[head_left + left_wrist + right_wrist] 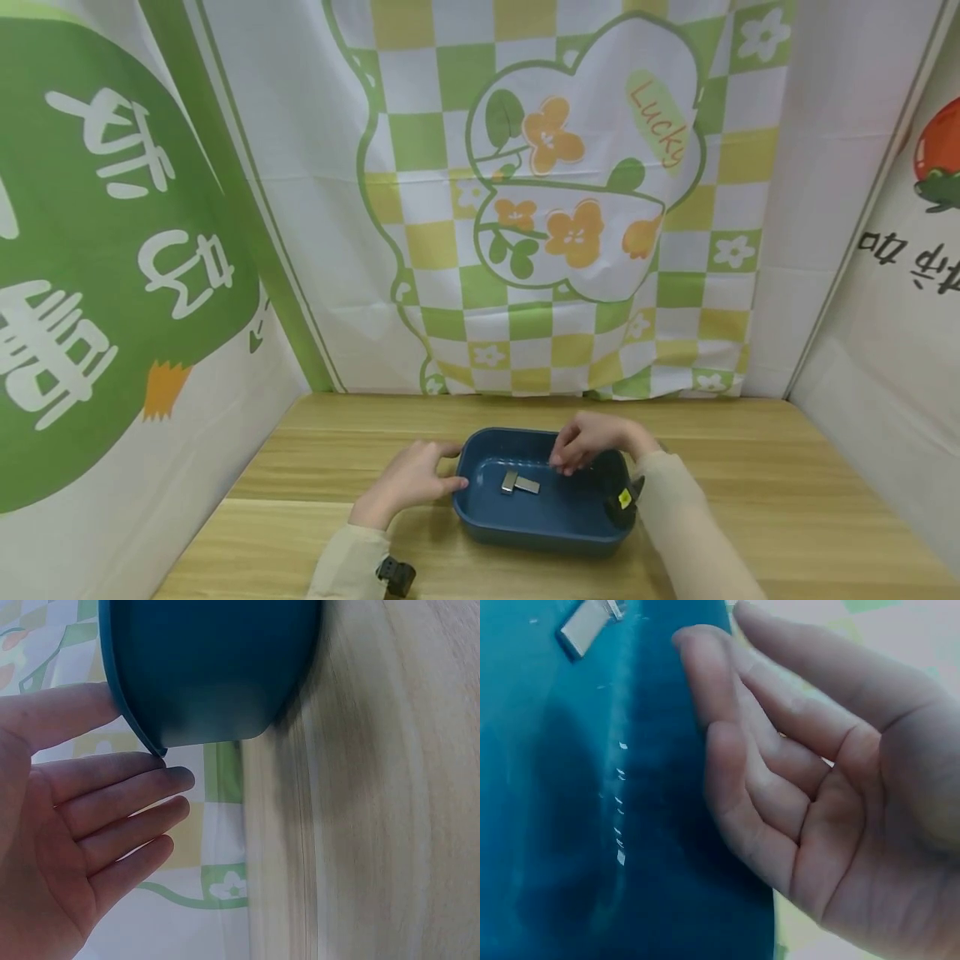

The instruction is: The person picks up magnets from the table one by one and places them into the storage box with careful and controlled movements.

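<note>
A dark blue rectangular tub (480, 521) stands on the wooden table. Two small silvery metal pieces (519, 482) lie on its floor, left of centre. My left hand (412, 481) rests against the tub's left rim with straight fingers; the left wrist view shows the fingers (112, 817) spread beside the tub's outer wall (210, 667). My right hand (592, 442) hovers over the tub's back right part, fingers loosely bent, holding nothing. In the right wrist view the empty palm (817, 795) hangs above the blue floor, with a metal piece (585, 626) at the top left.
Printed cloth panels wall in the table (787, 500) at the back, left and right. Bare wood lies on both sides of the tub and in front of it. A small black device (395, 575) sits at my left wrist.
</note>
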Demonstrator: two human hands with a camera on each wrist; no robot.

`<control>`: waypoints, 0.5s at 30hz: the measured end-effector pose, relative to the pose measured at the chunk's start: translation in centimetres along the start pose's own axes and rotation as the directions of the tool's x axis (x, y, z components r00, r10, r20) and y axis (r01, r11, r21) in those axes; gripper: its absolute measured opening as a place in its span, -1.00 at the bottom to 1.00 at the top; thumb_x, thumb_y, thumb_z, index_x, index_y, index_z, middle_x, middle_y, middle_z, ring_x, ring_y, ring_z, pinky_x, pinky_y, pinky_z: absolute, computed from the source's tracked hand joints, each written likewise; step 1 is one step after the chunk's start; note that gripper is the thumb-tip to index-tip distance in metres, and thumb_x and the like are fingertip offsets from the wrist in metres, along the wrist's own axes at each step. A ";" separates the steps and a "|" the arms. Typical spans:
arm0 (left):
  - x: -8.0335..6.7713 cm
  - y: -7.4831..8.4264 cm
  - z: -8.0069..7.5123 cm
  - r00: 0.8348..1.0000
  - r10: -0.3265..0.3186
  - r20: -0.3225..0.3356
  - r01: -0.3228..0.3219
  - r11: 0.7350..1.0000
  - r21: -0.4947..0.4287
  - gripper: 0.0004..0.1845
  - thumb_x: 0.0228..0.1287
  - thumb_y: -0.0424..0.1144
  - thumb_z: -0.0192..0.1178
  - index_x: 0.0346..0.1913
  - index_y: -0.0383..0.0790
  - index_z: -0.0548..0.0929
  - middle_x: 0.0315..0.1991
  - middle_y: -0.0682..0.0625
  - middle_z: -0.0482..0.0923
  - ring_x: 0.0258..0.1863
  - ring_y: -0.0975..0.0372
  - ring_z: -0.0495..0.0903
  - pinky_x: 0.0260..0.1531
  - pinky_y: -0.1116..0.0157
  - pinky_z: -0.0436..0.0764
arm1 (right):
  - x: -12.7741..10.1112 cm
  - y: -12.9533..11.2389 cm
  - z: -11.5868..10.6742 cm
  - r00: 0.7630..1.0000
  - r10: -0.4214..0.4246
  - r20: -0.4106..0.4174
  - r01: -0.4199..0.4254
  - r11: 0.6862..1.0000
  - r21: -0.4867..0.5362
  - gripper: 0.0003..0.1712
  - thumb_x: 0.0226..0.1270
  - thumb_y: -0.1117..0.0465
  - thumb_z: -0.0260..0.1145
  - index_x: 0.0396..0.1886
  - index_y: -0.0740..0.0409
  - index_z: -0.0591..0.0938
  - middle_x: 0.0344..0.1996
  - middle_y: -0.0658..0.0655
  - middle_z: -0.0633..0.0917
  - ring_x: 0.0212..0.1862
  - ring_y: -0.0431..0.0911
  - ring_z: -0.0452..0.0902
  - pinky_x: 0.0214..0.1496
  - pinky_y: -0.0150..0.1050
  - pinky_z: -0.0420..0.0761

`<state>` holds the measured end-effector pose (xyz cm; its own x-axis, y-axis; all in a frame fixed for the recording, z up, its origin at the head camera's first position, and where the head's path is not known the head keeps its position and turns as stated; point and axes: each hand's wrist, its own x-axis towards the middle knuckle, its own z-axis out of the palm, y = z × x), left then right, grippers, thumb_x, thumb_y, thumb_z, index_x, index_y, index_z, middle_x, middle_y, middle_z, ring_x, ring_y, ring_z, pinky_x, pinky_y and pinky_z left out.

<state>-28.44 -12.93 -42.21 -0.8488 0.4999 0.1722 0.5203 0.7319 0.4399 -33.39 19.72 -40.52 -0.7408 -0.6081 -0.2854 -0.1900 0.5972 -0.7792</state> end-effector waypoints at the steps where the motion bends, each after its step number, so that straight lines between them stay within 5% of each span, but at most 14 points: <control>1: 0.0 0.0 0.0 1.000 0.003 -0.002 -0.003 1.000 -0.002 -0.44 0.10 -0.05 0.35 0.12 -0.31 0.59 0.07 -0.21 0.60 0.06 -0.11 0.58 0.03 -0.07 0.55 | -0.2 -0.1 -0.2 1.000 -0.003 -0.011 0.003 1.000 0.003 -0.80 0.24 0.15 0.33 -0.27 0.18 0.74 -0.40 0.09 0.76 -0.33 -0.15 0.69 -0.21 -0.23 0.69; 15: 0.1 -0.1 0.2 1.000 0.004 -0.012 -0.004 1.000 -0.001 -0.44 0.10 -0.05 0.35 0.12 -0.31 0.59 0.08 -0.21 0.59 0.06 -0.11 0.58 0.04 -0.08 0.55 | -3.1 -0.1 -1.8 0.996 -0.056 -0.067 0.054 0.998 -0.027 -0.73 0.28 0.07 0.30 -0.12 0.10 0.70 -0.26 0.06 0.75 -0.21 -0.10 0.67 -0.18 -0.21 0.65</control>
<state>-28.53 -12.84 -42.42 -0.8476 0.4976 0.1843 0.5239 0.7293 0.4400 -32.27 22.52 -38.55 -0.7706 -0.6041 -0.2031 -0.2472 0.5771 -0.7784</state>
